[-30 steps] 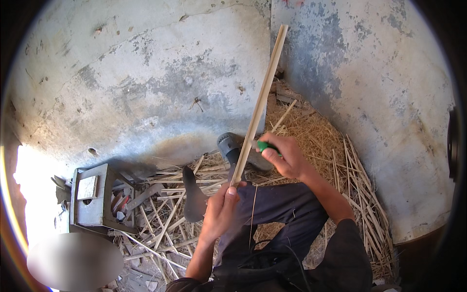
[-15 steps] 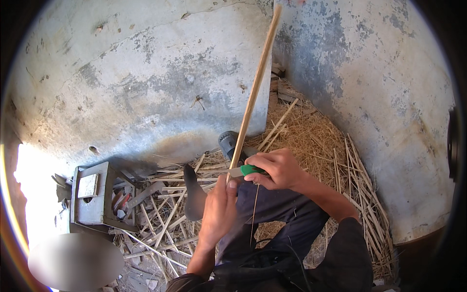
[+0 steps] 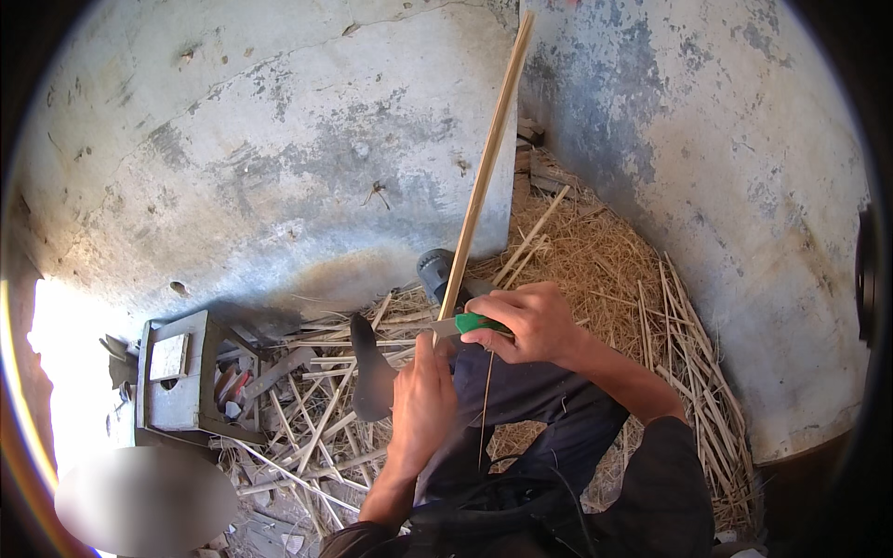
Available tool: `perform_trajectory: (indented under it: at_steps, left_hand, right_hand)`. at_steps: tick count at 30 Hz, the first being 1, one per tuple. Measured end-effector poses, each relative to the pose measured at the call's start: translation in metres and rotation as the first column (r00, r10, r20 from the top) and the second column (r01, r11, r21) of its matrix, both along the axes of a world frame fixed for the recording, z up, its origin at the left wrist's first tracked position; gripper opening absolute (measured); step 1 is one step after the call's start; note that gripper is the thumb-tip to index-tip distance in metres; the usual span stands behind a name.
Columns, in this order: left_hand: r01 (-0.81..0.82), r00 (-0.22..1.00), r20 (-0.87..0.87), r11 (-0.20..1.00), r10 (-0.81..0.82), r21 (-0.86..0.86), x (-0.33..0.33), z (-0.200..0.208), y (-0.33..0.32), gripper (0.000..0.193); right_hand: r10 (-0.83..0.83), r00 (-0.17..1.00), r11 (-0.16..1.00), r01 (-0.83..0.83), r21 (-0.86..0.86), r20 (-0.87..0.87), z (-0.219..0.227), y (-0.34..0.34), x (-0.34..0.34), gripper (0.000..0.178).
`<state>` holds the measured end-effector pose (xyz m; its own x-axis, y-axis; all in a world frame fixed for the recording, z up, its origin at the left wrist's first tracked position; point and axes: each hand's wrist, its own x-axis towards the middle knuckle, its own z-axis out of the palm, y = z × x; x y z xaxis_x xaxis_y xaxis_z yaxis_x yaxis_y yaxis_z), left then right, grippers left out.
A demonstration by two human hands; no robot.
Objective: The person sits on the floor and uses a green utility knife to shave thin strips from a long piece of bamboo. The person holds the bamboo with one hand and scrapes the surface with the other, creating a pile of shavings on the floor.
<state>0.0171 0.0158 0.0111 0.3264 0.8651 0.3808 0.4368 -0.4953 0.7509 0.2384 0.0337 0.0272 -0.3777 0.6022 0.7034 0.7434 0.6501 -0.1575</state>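
Observation:
A long, thin strip of pale wood or bamboo [image 3: 486, 177] rises at a slant from my left hand toward the top of the view. My left hand [image 3: 425, 400] is closed around the strip's lower end, its fingers pinching just below the blade. My right hand [image 3: 528, 323] grips the green handle of a knife [image 3: 477, 323]. The knife's short blade lies across the strip, touching it right above my left fingertips. A narrow thin sliver [image 3: 486, 409] hangs below the right hand in front of my dark trousers.
Thin split sticks [image 3: 316, 432] lie scattered to the left, and more are stacked along the right wall [image 3: 712, 409]. Shavings [image 3: 595, 251] heap in the far corner. A wooden box [image 3: 177, 377] stands at left. My socked foot [image 3: 372, 377] and a dark shoe [image 3: 435, 272] are ahead.
My left hand has turned slightly, its thumb now less visible. The knife has shifted very slightly left, still against the strip.

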Motion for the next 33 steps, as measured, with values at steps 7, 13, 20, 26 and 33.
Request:
perform_trajectory:
  at_steps: [7, 13, 20, 26, 33]
  left_hand:
    - [-0.022, 0.999, -0.031, 1.0, 0.022, 0.02, 0.0, -0.005, 0.0, 0.008]
    - [-0.027, 0.999, -0.023, 1.0, 0.027, 0.013, 0.0, -0.007, 0.0, 0.008]
    - [-0.027, 0.998, -0.063, 1.0, 0.027, 0.004, -0.003, -0.008, -0.001, 0.012]
    - [-0.027, 0.998, -0.061, 0.998, 0.03, 0.056, -0.003, -0.011, -0.001, 0.013]
    - [-0.032, 0.997, -0.068, 0.999, 0.034, 0.029, -0.005, -0.013, -0.001, 0.012]
  right_hand:
    - [-0.049, 0.998, 0.998, 0.048, 0.036, 0.042, 0.0, -0.001, 0.001, 0.036]
    - [-0.062, 0.997, 0.996, 0.058, 0.07, 0.051, 0.001, 0.0, 0.002, 0.036]
    - [-0.101, 0.993, 0.991, 0.096, 0.089, 0.055, 0.001, 0.002, 0.004, 0.038]
    - [-0.097, 0.994, 0.991, 0.093, 0.091, 0.04, 0.0, 0.0, 0.004, 0.037]
    - [-0.122, 0.99, 0.985, 0.112, 0.13, 0.068, 0.0, 0.0, 0.003, 0.037]
